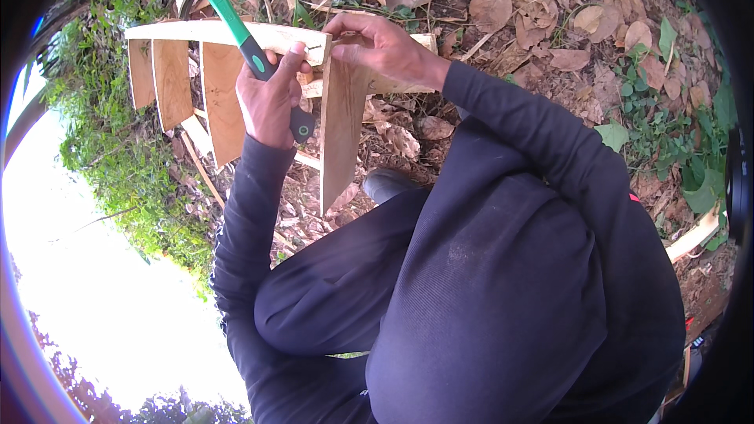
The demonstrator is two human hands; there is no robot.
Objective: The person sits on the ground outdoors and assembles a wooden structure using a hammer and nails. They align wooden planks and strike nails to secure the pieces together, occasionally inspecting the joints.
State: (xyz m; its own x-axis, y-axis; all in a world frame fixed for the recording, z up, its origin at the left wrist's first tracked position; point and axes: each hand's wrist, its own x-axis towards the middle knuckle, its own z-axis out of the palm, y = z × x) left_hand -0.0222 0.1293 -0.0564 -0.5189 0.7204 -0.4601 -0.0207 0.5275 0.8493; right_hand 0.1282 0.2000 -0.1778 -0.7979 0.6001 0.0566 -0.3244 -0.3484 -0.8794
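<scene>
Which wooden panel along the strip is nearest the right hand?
The rightmost panel: its upper end in view is at the right hand; the others sit left.

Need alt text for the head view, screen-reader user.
A person's left hand grips a green-and-black hammer while the right hand touches one end of a panelled wooden frame. Dry leaves and green plants are around it.

Hammer (226,17) left of the right hand (382,47)
</scene>
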